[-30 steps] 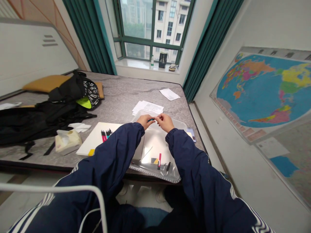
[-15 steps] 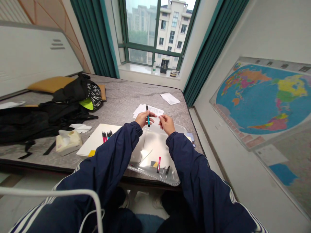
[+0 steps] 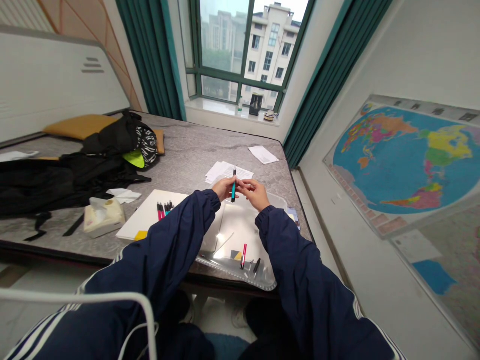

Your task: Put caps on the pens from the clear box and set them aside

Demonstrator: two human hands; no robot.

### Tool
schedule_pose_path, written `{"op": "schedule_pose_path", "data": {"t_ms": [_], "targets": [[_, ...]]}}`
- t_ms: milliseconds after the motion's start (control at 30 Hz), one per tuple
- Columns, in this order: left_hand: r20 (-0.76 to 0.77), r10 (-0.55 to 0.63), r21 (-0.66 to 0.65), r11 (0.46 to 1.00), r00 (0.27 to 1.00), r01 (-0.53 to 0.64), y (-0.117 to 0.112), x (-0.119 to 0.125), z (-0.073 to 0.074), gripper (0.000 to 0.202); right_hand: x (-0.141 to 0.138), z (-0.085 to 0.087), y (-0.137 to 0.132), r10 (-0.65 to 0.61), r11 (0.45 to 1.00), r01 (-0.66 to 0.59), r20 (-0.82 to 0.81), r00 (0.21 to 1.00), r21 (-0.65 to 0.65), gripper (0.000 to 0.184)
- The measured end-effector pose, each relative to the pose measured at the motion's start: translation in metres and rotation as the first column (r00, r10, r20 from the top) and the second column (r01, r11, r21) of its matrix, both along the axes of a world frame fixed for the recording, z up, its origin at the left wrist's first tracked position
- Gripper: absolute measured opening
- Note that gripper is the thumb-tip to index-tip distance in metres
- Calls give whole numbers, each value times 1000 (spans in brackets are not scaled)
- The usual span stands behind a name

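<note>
My left hand (image 3: 224, 188) is closed on a teal and black pen (image 3: 234, 191), which stands upright above a clear plastic tray (image 3: 275, 200). Beside it, my right hand (image 3: 255, 193) has its fingers pinched together close to the pen's barrel. Whether they touch the pen or hold something small cannot be made out. Within the tray, near its front edge, lie a red pen piece (image 3: 243, 256) and a black pen piece (image 3: 257, 265). Several pens (image 3: 165, 209) with red, teal and black barrels rest on a white pad (image 3: 144, 217) left of my left forearm.
Paper slips (image 3: 217, 170) lie behind my hands, with another sheet (image 3: 263, 154) farther right. A tissue pack (image 3: 104, 216) and a black bag (image 3: 63, 180) are on the left. A white tube (image 3: 75, 297) crosses the lower left. A wall map (image 3: 408, 160) hangs at right.
My right hand has moved left, its fingertips now close to the pen. The pen in my left hand has shifted slightly right. The camera view has moved a little.
</note>
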State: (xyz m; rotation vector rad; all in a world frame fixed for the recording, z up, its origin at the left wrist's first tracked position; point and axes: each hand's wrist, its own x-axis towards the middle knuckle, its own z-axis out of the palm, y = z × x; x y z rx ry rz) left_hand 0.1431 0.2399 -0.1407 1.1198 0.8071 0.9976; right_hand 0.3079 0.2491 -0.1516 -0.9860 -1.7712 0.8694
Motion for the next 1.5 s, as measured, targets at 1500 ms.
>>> {"op": "schedule_pose_path", "data": {"t_ms": [1500], "targets": [[292, 487, -100, 871, 823, -480, 11, -4, 3, 32, 0, -3, 3, -44, 961, -27, -245, 968, -275, 34]]}}
